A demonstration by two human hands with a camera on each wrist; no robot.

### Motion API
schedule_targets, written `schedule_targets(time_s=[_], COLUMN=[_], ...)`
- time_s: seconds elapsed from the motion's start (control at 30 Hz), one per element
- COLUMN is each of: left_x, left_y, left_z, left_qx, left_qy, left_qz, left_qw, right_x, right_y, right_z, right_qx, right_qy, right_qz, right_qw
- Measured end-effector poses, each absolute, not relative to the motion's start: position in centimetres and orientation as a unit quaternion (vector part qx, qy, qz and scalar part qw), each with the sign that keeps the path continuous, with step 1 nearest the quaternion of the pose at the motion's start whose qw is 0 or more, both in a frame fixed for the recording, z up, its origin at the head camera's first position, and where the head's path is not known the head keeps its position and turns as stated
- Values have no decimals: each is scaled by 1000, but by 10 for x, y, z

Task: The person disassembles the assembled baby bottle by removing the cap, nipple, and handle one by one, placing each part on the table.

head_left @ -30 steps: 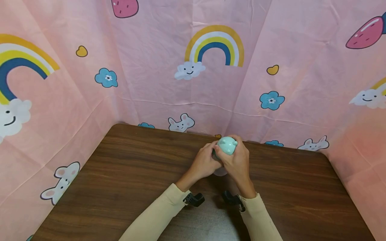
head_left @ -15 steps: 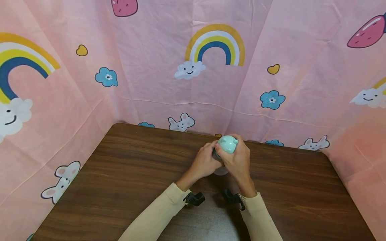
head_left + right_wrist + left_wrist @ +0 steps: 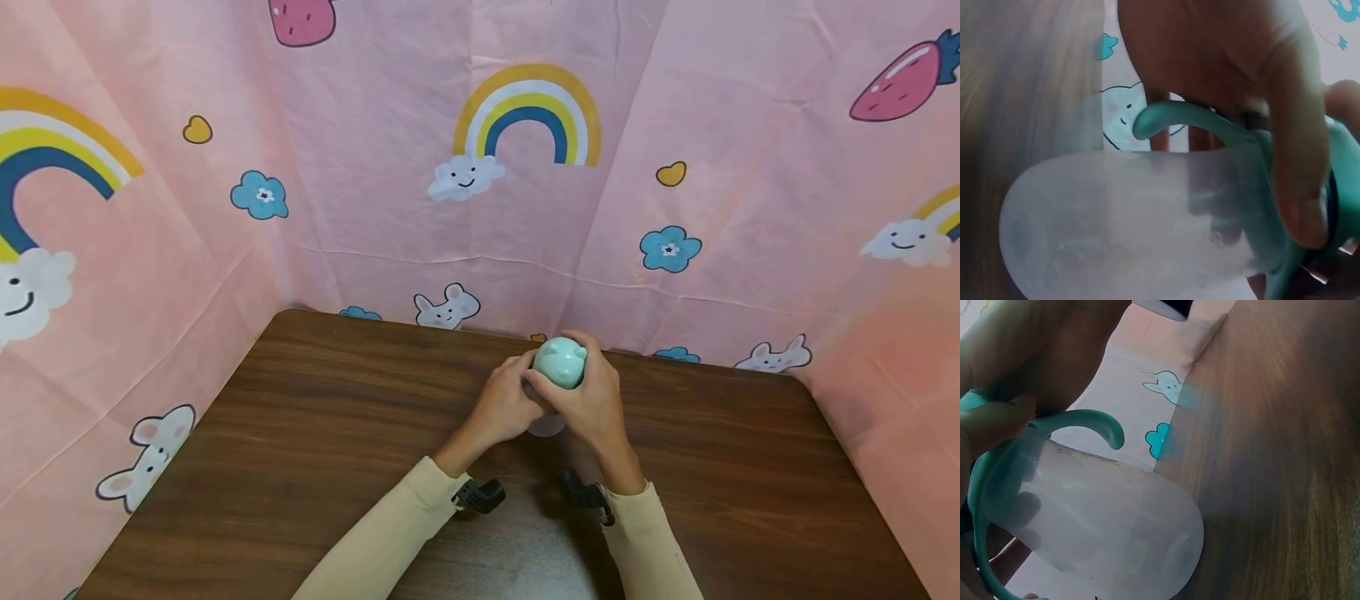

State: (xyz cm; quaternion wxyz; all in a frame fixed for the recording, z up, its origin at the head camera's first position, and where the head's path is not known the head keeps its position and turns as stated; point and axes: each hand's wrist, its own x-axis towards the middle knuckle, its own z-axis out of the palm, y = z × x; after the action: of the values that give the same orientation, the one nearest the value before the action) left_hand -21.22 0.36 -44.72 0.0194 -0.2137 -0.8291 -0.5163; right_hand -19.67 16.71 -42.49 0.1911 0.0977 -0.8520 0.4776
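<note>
A baby bottle with a clear frosted body [image 3: 1110,512] stands upright between my two hands near the table's far edge. Teal curved handles [image 3: 1094,420] arch out from its collar. A rounded mint-green cap [image 3: 560,364] with two small ear bumps sits at the top. My left hand [image 3: 504,406] holds the bottle around its collar from the left side. From the right, my right hand [image 3: 597,402] grips the cap, its thumb lying along the lower front edge. In the right wrist view that thumb [image 3: 1300,175] presses near the cap's rim. Some fingers behind the bottle are hidden.
The brown wooden table [image 3: 337,433] spreads out around both arms. Pink printed cloth [image 3: 375,167] hangs behind it and along both sides, close to the table's far edge. A dark strap device [image 3: 480,496] sits on the left wrist, another [image 3: 585,492] on the right.
My right thumb has slid lower and left on the cap, leaving more of the cap in sight. The cap appears slightly shifted. My left hand stays around the bottle.
</note>
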Motion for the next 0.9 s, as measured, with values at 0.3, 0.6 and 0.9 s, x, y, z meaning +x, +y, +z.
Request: schedule_targets(time_s=[0.3, 0.6, 0.9], left_x=[-211, -210, -210], left_y=[3, 3, 2], left_z=[-447, -446, -448], left_qx=[-211, -203, -207], left_qy=[-834, -838, -837], left_qz=[-510, -506, -506], left_qw=[15, 12, 11], right_x=[-194, -191, -194], right_y=[201, 221, 217], right_z=[-411, -406, -410], right_qx=[156, 197, 205], right_qy=[-829, -845, -854], right_qz=[528, 492, 474], right_qw=[101, 74, 65])
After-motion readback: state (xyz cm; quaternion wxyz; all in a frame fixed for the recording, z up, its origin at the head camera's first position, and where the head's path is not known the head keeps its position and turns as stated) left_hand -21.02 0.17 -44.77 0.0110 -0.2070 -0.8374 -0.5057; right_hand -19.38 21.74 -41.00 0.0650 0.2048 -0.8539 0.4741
